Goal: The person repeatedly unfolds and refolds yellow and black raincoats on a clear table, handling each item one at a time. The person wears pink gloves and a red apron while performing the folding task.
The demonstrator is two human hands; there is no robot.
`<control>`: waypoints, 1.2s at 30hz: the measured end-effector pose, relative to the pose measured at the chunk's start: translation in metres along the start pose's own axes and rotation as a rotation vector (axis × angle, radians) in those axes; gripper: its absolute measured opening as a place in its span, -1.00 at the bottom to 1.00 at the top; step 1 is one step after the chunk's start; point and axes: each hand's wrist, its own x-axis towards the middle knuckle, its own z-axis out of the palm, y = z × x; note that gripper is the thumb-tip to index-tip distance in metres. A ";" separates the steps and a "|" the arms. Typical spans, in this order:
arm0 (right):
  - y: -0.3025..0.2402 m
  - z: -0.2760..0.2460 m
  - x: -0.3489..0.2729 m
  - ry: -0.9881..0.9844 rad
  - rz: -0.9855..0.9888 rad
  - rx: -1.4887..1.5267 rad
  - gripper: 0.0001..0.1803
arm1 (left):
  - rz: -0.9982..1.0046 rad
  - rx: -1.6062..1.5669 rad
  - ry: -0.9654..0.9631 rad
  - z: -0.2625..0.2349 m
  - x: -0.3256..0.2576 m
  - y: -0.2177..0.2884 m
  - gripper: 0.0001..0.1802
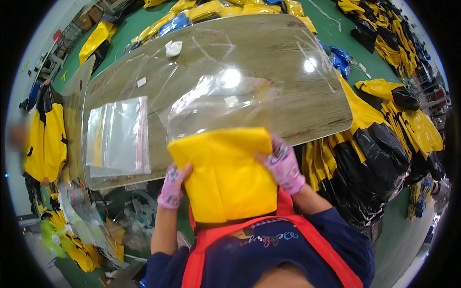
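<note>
Hands in pink patterned gloves, both closing on a folded yellow garment (225, 173) held against the chest, just at the near edge of the wooden table (288, 67). Left hand (171, 187) gripping the garment's left edge, fingers curling behind the fabric and out of sight. Right hand (284, 165) clamping the right edge near the top corner, thumb lying on the front. Top of the garment sliding into the mouth of a clear plastic bag (221, 103), hard to trace for glare. Lying flat to the left, a stack of clear bags (117, 137). Crowding the floor on the right, heaps of yellow and black garments (374, 144), partly cut off by the rim.
</note>
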 end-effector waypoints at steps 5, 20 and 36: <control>0.003 -0.029 -0.007 -0.364 0.261 -0.419 -0.20 | -0.066 0.797 0.198 0.002 0.007 -0.041 -0.73; 0.034 -0.047 -0.043 -0.217 0.480 0.267 -0.16 | 0.020 0.515 -0.033 0.000 -0.040 -0.089 -0.35; 0.033 -0.045 -0.047 -0.254 0.289 0.074 -0.27 | -0.056 0.009 -0.075 0.032 -0.004 -0.034 -0.41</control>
